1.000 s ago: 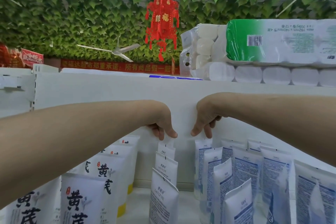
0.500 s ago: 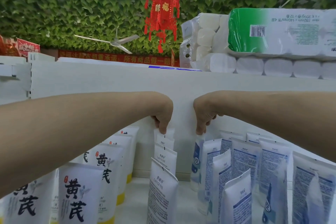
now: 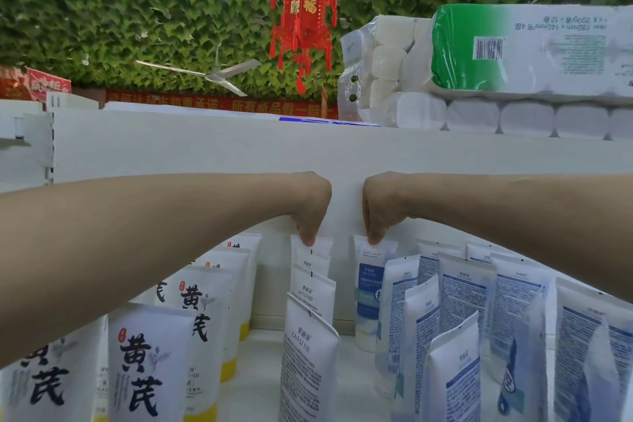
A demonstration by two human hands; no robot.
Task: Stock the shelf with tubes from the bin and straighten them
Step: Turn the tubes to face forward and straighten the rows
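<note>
Both arms reach to the back of the white shelf. My left hand pinches the top seam of the rearmost white tube in the middle row. My right hand pinches the top of a white tube with a blue label, which stands upright at the back and faces forward. In front of the left-hand tube stand two more white tubes of the same row. The bin is not in view.
Yellow-bottomed white tubes with black characters fill the left rows. Blue-printed white tubes crowd the right rows. Packs of toilet paper lie on the top board. A red lantern hangs above.
Both hands dropped and their fingers closed onto the tube tops. The right-hand tube turned from edge-on to showing its blue label. The camera view tilted up slightly.
</note>
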